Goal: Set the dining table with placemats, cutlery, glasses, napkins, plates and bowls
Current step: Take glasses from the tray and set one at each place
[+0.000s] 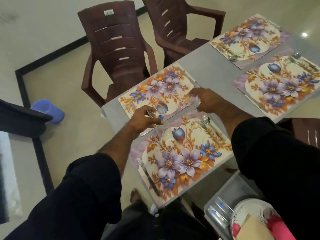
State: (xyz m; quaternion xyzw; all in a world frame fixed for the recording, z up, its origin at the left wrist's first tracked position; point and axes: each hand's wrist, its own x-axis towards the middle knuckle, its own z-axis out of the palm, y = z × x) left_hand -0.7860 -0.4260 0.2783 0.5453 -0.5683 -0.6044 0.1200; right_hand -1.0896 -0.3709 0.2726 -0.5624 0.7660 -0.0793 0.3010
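Note:
Several floral placemats lie on the grey table (213, 70), each with cutlery on it. My left hand (143, 118) grips a clear glass (160, 126) above the far left corner of the nearest placemat (181, 158). My right hand (204, 101) holds a second clear glass (194, 99) over the near right corner of the placemat (155, 90) beyond it. A fork and spoon (205, 122) lie on the right side of the nearest mat and a knife (147, 174) on its left.
Two brown plastic chairs (114, 49) stand at the table's far side. A clear bin (223, 212) with plates (256, 220) and red and beige napkins sits at lower right. A purple bucket (48, 108) lies on the floor at left.

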